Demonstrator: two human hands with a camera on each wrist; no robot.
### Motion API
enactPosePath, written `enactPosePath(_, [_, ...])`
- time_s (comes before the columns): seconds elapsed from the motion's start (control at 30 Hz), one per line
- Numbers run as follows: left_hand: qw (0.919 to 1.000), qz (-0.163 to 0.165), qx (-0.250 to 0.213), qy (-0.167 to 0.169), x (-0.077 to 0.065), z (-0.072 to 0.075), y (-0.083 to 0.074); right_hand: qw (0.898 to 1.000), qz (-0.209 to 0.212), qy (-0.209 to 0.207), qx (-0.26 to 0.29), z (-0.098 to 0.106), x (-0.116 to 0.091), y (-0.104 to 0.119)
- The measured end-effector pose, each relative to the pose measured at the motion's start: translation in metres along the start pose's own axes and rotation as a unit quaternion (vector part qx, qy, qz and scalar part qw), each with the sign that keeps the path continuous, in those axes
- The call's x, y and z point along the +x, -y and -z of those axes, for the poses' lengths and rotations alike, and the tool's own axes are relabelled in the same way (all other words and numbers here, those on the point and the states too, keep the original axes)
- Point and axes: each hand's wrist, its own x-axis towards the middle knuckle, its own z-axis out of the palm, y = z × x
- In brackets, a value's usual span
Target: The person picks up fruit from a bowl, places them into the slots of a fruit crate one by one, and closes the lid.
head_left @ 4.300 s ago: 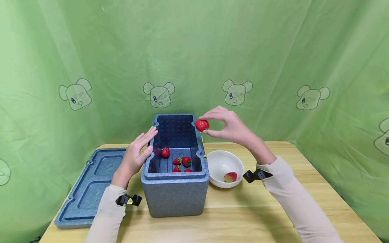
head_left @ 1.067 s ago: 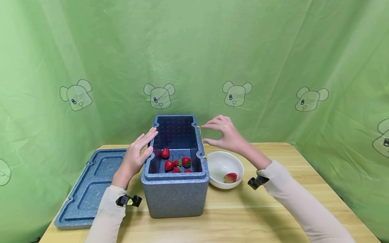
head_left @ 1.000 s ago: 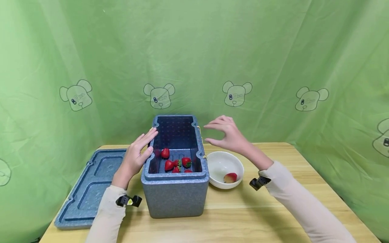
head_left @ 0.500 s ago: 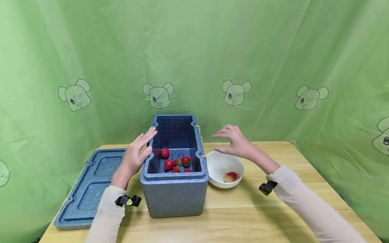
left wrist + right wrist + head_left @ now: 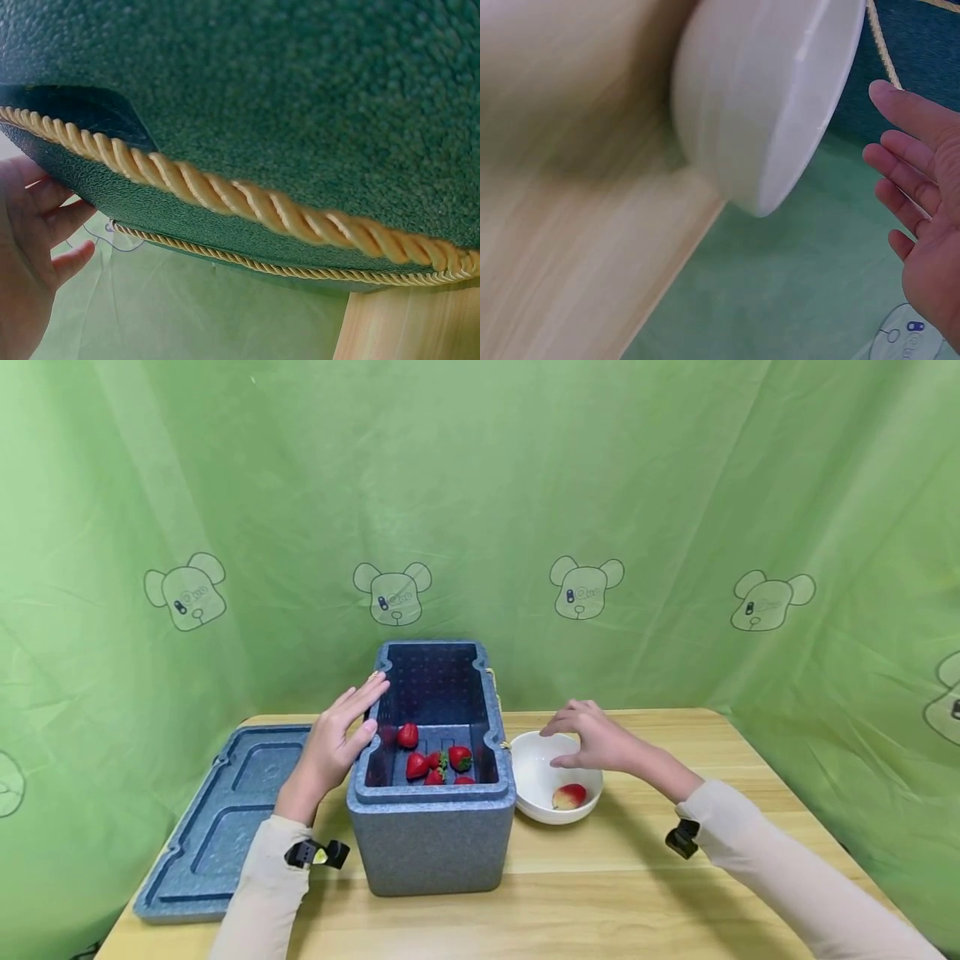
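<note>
A deep blue-grey foam box [image 5: 431,852] stands uncovered on the table, with several red strawberries [image 5: 417,767] on its floor. My left hand [image 5: 334,743] rests against the box's left rim, fingers extended along it. In the left wrist view its fingers touch the box wall near a twisted golden rope [image 5: 225,196]. To the right of the box is a white bowl [image 5: 534,777] holding one red and yellowish fruit [image 5: 569,796]. Over the bowl's far side hovers my right hand [image 5: 592,739], thumb and fingers spread apart, nothing between them. The right wrist view shows it beside the bowl rim.
The box's lid [image 5: 225,827], blue-grey with recessed panels, lies flat on the wooden table [image 5: 600,893] left of the box. A green curtain [image 5: 480,510] printed with bear heads hangs behind and at both sides. Another rope [image 5: 883,45] hangs on the box's right side.
A strawberry pinched in my right hand earlier now lies in the box with the others. That hand has moved right and down from the box to the bowl. My left hand has stayed put.
</note>
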Motion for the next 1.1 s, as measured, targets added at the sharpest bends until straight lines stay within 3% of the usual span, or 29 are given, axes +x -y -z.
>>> enactPosePath(0.2, [1.0,-0.001,0.0,-0.001,0.0,0.0,0.0,0.999,-0.016,0.044,0.004,-0.007,-0.008,-0.004])
enactPosePath(0.53, [1.0,0.0,0.0,-0.001,-0.001,0.0,0.001,0.996,0.009,0.092,-0.013,-0.023,-0.014,-0.008])
enactPosePath(0.87, [1.0,-0.001,0.001,-0.001,0.0,0.0,-0.001,0.994,0.039,0.092,-0.045,-0.037,-0.013,-0.01])
enactPosePath(1.1, [1.0,-0.002,0.003,-0.001,0.0,0.001,-0.001,0.99,0.041,0.122,-0.054,-0.039,-0.011,-0.013])
